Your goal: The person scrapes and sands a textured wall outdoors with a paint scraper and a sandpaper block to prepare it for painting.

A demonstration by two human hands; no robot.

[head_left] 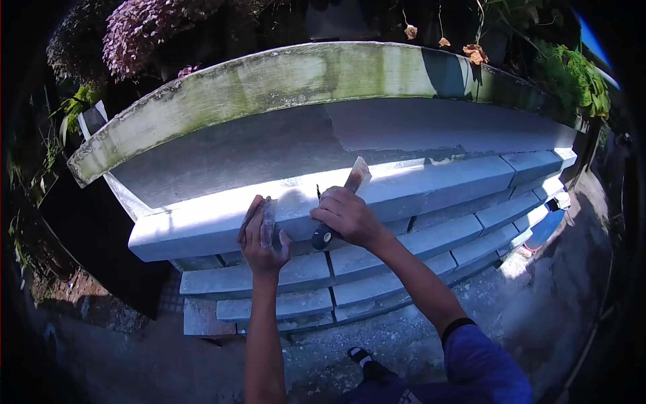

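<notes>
My right hand (346, 214) is wrapped round the dark handle of a putty knife (359, 174). Its smeared, broad blade points up and away over the ledge, and the rounded handle end sticks out below my fist. To its left, my left hand (261, 236) is raised against the front edge of the pale ledge (431, 188), fingers stretched upward and thumb out to the side. Whitish residue coats one of its fingers. Behind both hands rises a grey plastered wall (256, 158), with a lighter coated area (417, 128) on its right part.
Stepped rows of grey blocks (383, 262) run below the ledge. A mossy concrete rim (282, 81) overhangs the wall, with plants (155, 30) above it. At the right stands a blue container (546, 227). My sandalled foot (360, 354) is on the dusty ground.
</notes>
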